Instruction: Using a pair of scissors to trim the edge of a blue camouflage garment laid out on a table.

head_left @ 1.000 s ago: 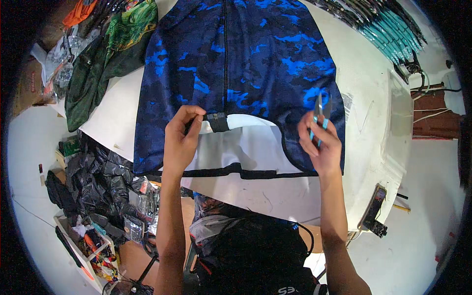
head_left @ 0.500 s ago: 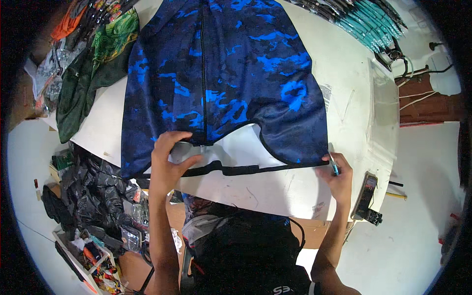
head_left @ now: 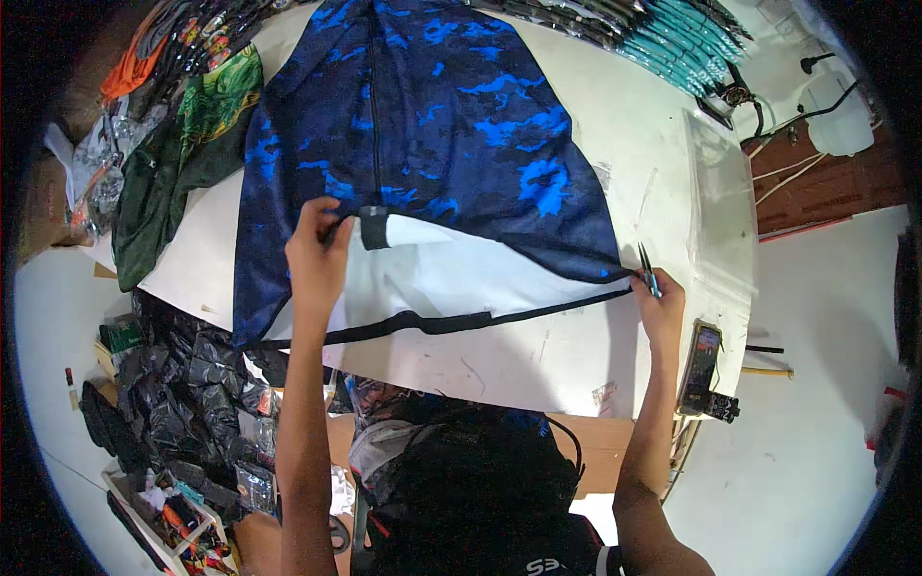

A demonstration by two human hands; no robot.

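A blue camouflage garment (head_left: 480,134) with a dark central zip lies spread on the white table (head_left: 663,173). Its bottom opening shows white lining (head_left: 432,269), black edging and a short black tab (head_left: 375,228) near the zip. My left hand (head_left: 317,250) pinches the upper hem just left of that tab, lifting it. At the right corner, my right hand (head_left: 658,302) has scissors (head_left: 649,272) with light-blue handles, blades pointing up, and grips the garment's edge beside them.
Green printed fabric (head_left: 192,144) and bagged items lie at the back left, teal packaged pieces (head_left: 672,58) at the back right. A phone on a mount (head_left: 701,370) is at the table's right edge. Black bags (head_left: 182,403) and a box of odds and ends (head_left: 163,509) sit lower left.
My right hand has moved outward to the garment's right corner with the scissors. My left hand dipped, then rose with the hem, exposing more white lining. The view has shifted slightly.
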